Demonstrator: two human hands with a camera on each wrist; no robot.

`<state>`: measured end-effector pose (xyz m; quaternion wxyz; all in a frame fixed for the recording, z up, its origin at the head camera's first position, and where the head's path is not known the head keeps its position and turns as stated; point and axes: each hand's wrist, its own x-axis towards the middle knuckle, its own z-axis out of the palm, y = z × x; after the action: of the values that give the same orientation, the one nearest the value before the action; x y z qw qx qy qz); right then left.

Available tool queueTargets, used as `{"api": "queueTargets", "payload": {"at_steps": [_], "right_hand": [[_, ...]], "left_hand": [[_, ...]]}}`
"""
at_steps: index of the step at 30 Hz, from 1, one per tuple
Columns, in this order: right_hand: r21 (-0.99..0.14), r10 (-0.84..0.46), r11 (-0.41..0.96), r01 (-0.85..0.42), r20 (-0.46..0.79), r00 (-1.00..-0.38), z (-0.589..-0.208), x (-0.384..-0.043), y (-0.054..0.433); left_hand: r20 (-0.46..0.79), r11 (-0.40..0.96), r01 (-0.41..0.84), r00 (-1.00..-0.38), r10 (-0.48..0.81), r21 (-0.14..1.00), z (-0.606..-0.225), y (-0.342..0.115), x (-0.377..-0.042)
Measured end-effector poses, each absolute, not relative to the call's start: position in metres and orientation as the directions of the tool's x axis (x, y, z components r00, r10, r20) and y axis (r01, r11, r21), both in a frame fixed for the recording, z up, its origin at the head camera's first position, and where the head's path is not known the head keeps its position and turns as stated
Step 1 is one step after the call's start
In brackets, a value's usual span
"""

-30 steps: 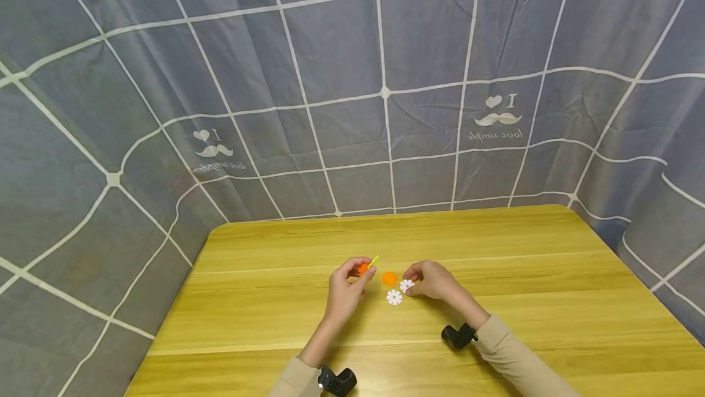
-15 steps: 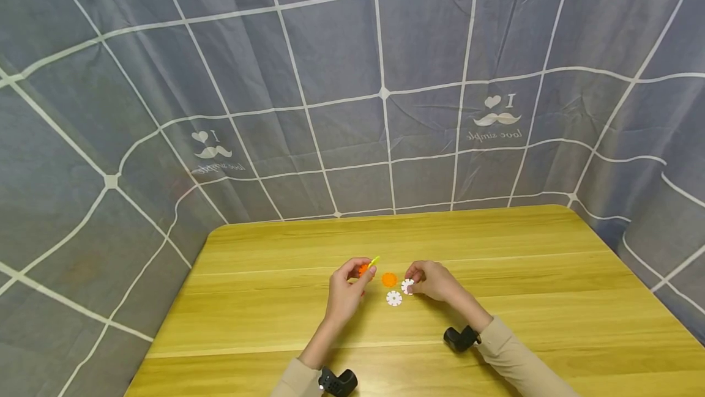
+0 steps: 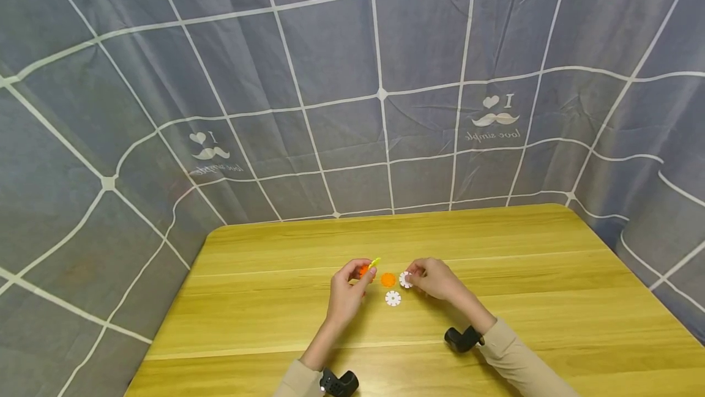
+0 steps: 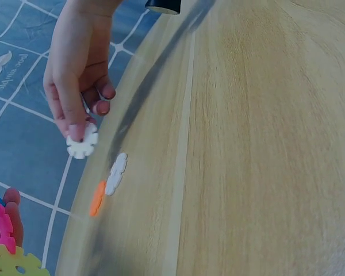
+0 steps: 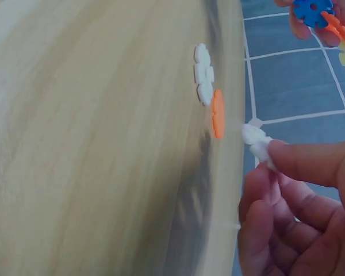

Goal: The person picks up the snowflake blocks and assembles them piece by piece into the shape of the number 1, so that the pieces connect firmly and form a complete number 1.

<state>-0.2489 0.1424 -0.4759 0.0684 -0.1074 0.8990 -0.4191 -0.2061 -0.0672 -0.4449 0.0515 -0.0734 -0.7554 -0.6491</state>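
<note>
My left hand (image 3: 345,294) grips a cluster of notched plastic snowflake discs. A yellow disc (image 4: 20,263), a pink disc (image 4: 0,229) and a blue disc (image 5: 314,12) show in it, with an orange disc (image 5: 337,26) beside the blue one. Between thumb and fingers, my right hand (image 3: 439,281) pinches a white snowflake disc (image 4: 82,144), raised above the table in both wrist views. Between the hands, a loose orange disc (image 3: 388,279) lies flat, with a second white disc (image 3: 393,298) close in front of it.
The wooden table (image 3: 264,299) reaches back to a grey curtain (image 3: 341,134) with white grid lines, which also hangs along both sides. A black wrist camera (image 3: 339,383) sits on the left wrist and another black camera (image 3: 462,339) on the right.
My right hand has lifted the white disc a little and turned it, after holding it low near the other loose discs. The left hand keeps its hold with hardly any movement.
</note>
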Motion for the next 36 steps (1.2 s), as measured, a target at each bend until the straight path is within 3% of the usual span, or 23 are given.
{"api": "queueTargets", "payload": {"at_steps": [18, 36], "right_hand": [[-0.773, -0.151, 0.586, -0.243, 0.190, -0.970, -0.459, -0.244, 0.134], [-0.828, -0.089, 0.470, -0.305, 0.299, -0.950, -0.439, -0.240, 0.129]], "left_hand": [[0.184, 0.182, 0.194, -0.980, 0.070, 0.964, -0.443, -0.066, -0.205], [0.143, 0.130, 0.161, -0.980, 0.136, 0.978, -0.442, -0.064, -0.204]]}}
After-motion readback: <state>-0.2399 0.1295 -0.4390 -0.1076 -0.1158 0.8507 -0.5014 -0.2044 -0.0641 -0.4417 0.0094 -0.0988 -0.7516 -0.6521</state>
